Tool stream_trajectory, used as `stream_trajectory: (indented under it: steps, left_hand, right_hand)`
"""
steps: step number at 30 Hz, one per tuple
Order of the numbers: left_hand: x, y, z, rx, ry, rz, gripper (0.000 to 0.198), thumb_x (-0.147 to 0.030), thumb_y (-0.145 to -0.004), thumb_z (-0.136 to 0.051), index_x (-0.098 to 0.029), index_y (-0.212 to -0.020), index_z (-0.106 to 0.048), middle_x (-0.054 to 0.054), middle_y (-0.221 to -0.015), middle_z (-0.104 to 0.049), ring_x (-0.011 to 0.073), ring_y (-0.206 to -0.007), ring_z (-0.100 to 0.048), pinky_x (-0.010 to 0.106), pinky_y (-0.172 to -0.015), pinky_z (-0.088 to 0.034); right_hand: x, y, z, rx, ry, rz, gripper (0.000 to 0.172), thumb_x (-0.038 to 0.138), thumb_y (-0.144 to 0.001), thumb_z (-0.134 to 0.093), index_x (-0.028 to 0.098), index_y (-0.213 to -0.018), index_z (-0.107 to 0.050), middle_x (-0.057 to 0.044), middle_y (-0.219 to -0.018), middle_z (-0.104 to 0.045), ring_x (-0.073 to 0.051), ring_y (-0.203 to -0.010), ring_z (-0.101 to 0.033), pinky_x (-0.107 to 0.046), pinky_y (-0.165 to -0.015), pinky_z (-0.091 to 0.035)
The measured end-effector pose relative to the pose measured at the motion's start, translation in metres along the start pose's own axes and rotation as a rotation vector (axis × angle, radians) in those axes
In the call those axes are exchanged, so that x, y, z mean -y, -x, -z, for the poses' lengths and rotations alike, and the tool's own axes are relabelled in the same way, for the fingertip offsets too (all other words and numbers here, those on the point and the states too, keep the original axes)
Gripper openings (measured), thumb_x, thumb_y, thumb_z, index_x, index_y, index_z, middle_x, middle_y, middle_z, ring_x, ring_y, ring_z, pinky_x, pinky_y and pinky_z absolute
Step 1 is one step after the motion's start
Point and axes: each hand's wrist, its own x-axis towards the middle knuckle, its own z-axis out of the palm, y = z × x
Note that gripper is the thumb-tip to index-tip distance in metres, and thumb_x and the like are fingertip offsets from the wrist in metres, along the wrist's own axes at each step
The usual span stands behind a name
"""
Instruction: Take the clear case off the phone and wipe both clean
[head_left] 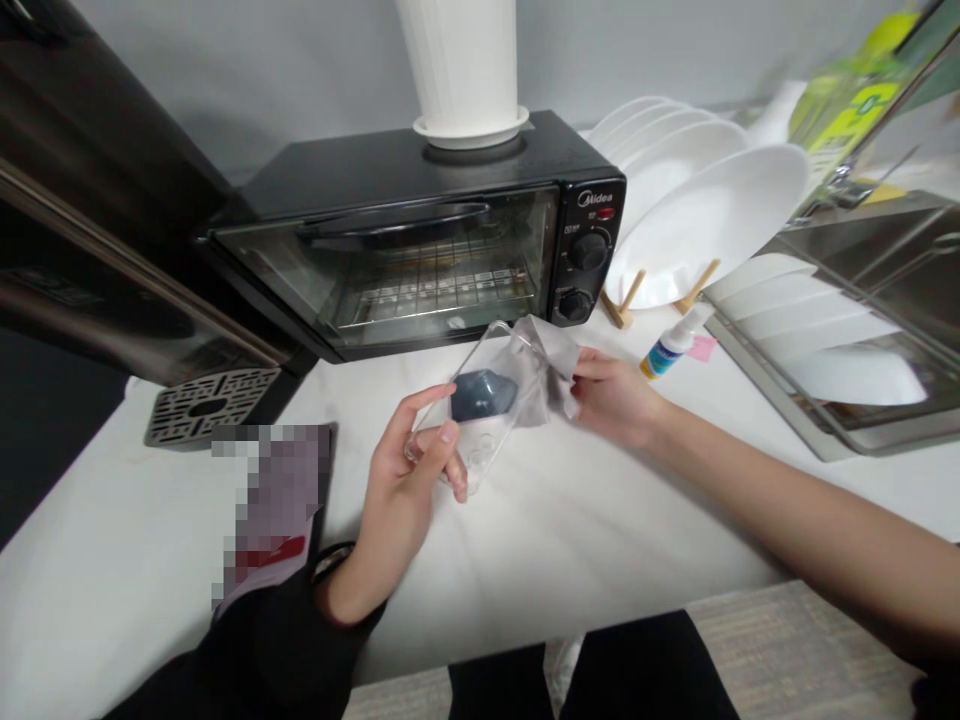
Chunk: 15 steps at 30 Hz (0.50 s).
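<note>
A clear phone case (480,450) is held up over the white counter, tilted, with camera cutouts near its lower end. My left hand (409,475) pinches its lower left edge between thumb and fingers. A dark blue-grey patch (484,395) shows on or through the case; I cannot tell which. My right hand (611,395) grips a grey cloth (551,370) bunched against the upper right side of the case. The cloth hides part of that edge, and some right fingertips are behind it. A small spray bottle (671,345) with a white top stands right of my right hand.
Behind my hands sits a black toaster oven (405,230) with a white pot (465,60) on top. White plates (705,210) stand in a wooden rack at right, beside a sink (832,440) holding dishes. A phone (289,500) lies left; a drip tray (214,405) is beyond it.
</note>
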Motion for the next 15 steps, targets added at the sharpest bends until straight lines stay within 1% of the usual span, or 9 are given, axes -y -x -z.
stream_trajectory:
  steps: [2, 4, 7, 9, 10, 12, 14, 15]
  left_hand:
    - [-0.0007, 0.0008, -0.0003, 0.023, 0.013, 0.006, 0.045, -0.042, -0.096, -0.070, -0.021, -0.132, -0.055, -0.009, -0.052, -0.060, 0.0119, -0.045, -0.054, 0.023, -0.052, -0.045]
    - [-0.0013, 0.0025, -0.0005, 0.075, -0.004, 0.023, 0.045, -0.042, -0.096, -0.071, -0.021, -0.133, -0.054, -0.008, -0.053, -0.061, 0.0123, -0.046, -0.054, 0.024, -0.052, -0.046]
    - [-0.0015, 0.0049, -0.0007, 0.170, -0.040, 0.081, 0.044, -0.044, -0.097, -0.070, -0.021, -0.132, -0.055, -0.007, -0.053, -0.061, 0.0129, -0.047, -0.055, 0.024, -0.052, -0.046]
    - [-0.0013, 0.0055, -0.0008, 0.195, -0.051, 0.096, 0.043, -0.044, -0.097, -0.069, -0.021, -0.131, -0.056, -0.007, -0.052, -0.060, 0.0129, -0.046, -0.054, 0.025, -0.052, -0.046]
    - [-0.0012, 0.0054, -0.0008, 0.186, -0.053, 0.089, 0.044, -0.045, -0.097, -0.069, -0.020, -0.131, -0.056, -0.007, -0.052, -0.061, 0.0128, -0.046, -0.054, 0.024, -0.052, -0.046]
    - [-0.0008, 0.0049, -0.0007, 0.139, -0.059, 0.058, 0.045, -0.044, -0.097, -0.069, -0.020, -0.132, -0.056, -0.007, -0.052, -0.061, 0.0126, -0.046, -0.053, 0.024, -0.051, -0.045]
    - [-0.0004, 0.0046, -0.0006, 0.105, -0.066, 0.034, 0.046, -0.044, -0.097, -0.070, -0.020, -0.133, -0.055, -0.007, -0.052, -0.061, 0.0125, -0.046, -0.053, 0.023, -0.051, -0.045]
    - [-0.0002, 0.0047, -0.0005, 0.107, -0.068, 0.034, 0.046, -0.044, -0.097, -0.069, -0.020, -0.133, -0.054, -0.008, -0.052, -0.061, 0.0126, -0.046, -0.053, 0.023, -0.051, -0.046]
  right_hand:
    - [-0.0002, -0.0002, -0.0005, 0.015, -0.001, 0.014, 0.021, 0.030, -0.079, -0.083, 0.021, -0.069, -0.067, 0.002, -0.059, -0.066, -0.014, -0.057, -0.061, -0.025, -0.058, -0.050]
    - [0.0003, 0.0007, -0.0012, 0.028, -0.001, 0.001, 0.025, 0.033, -0.076, -0.089, 0.022, -0.070, -0.068, 0.004, -0.060, -0.066, -0.013, -0.057, -0.062, -0.024, -0.059, -0.051]
    - [0.0013, 0.0035, -0.0031, 0.058, 0.015, -0.092, 0.034, 0.050, -0.078, -0.089, 0.022, -0.075, -0.070, 0.002, -0.066, -0.070, -0.014, -0.059, -0.065, -0.026, -0.061, -0.054]
    - [0.0012, 0.0046, -0.0046, 0.058, 0.023, -0.167, 0.044, 0.064, -0.082, -0.082, 0.021, -0.078, -0.072, -0.002, -0.070, -0.073, -0.017, -0.063, -0.068, -0.029, -0.064, -0.057]
    - [0.0008, 0.0045, -0.0050, 0.048, 0.021, -0.183, 0.047, 0.067, -0.083, -0.080, 0.021, -0.080, -0.072, -0.003, -0.071, -0.074, -0.018, -0.064, -0.068, -0.030, -0.065, -0.058]
    - [-0.0006, 0.0030, -0.0046, 0.022, -0.004, -0.152, 0.043, 0.062, -0.083, -0.082, 0.020, -0.080, -0.072, -0.003, -0.072, -0.074, -0.018, -0.064, -0.068, -0.030, -0.064, -0.057]
    - [-0.0021, 0.0009, -0.0030, 0.004, -0.043, -0.061, 0.034, 0.049, -0.081, -0.088, 0.020, -0.076, -0.070, 0.000, -0.070, -0.071, -0.015, -0.063, -0.065, -0.027, -0.063, -0.054]
    - [-0.0025, 0.0002, -0.0022, 0.008, -0.050, -0.028, 0.031, 0.043, -0.080, -0.089, 0.021, -0.075, -0.068, 0.002, -0.069, -0.070, -0.014, -0.063, -0.063, -0.026, -0.064, -0.053]
